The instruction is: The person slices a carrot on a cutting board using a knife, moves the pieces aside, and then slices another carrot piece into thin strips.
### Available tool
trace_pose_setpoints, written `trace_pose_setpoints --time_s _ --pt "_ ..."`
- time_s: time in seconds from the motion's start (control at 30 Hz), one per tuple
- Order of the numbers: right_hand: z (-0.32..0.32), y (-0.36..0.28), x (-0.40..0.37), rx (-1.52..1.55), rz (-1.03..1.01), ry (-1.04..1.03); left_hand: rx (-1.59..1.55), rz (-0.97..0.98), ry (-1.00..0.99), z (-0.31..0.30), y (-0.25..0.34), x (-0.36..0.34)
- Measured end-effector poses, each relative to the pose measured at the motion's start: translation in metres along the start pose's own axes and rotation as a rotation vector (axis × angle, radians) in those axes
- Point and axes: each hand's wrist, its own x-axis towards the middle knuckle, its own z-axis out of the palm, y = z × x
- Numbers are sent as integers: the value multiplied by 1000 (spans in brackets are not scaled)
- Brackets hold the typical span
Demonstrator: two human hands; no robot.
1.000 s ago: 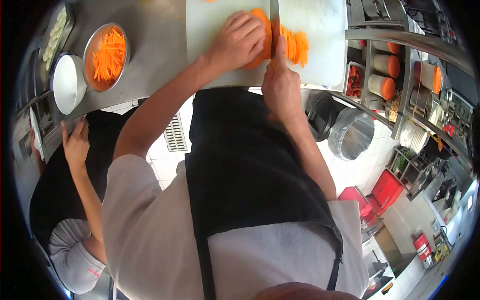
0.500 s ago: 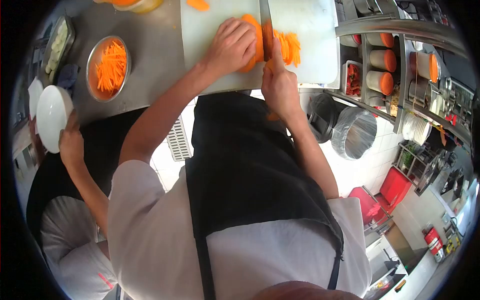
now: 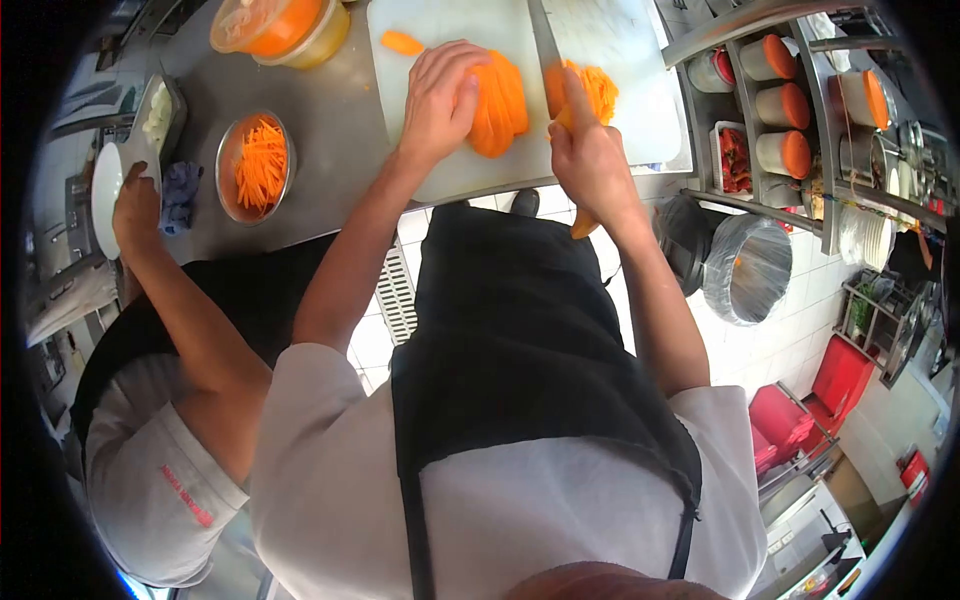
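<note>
My left hand (image 3: 438, 108) rests at the left edge of a fanned stack of carrot slices (image 3: 498, 108), its fingers stretched over the upper end and thumb apart. In my right hand (image 3: 592, 165) is the handle of a broad-bladed kitchen knife (image 3: 546, 45), the index finger laid along the blade. The blade stands between the slices and a pile of carrot shreds (image 3: 600, 92). Below my fist the orange-brown handle end sticks out. Everything lies on white cutting boards (image 3: 440, 175); a loose carrot piece (image 3: 402, 42) sits at the upper left.
A metal bowl of carrot shreds (image 3: 260, 168) and lidded plastic tubs (image 3: 280, 30) stand left on the steel counter. At far left a co-worker's hand (image 3: 137, 205) holds a white bowl (image 3: 106, 200). A shelf with orange-lidded containers (image 3: 783, 105) and a lined bin (image 3: 748, 270) are on the right.
The knife has moved right, away from the carrot slices, beside the shreds. My left hand has shifted left, uncovering more slices. The co-worker's bowl has tilted. The whole view has shifted a little.
</note>
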Motion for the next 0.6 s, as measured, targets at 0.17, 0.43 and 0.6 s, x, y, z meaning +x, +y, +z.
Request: trace_pose_setpoints --time_s 0.17,0.43,0.6 --pt "6 -4 -5 -26 22 -31 342 88 -310 1 24 -10" --pt "3 11 -3 -72 25 -21 296 56 -334 6 15 -7" --pt "11 17 -5 -55 17 -8 375 37 -416 0 25 -1"
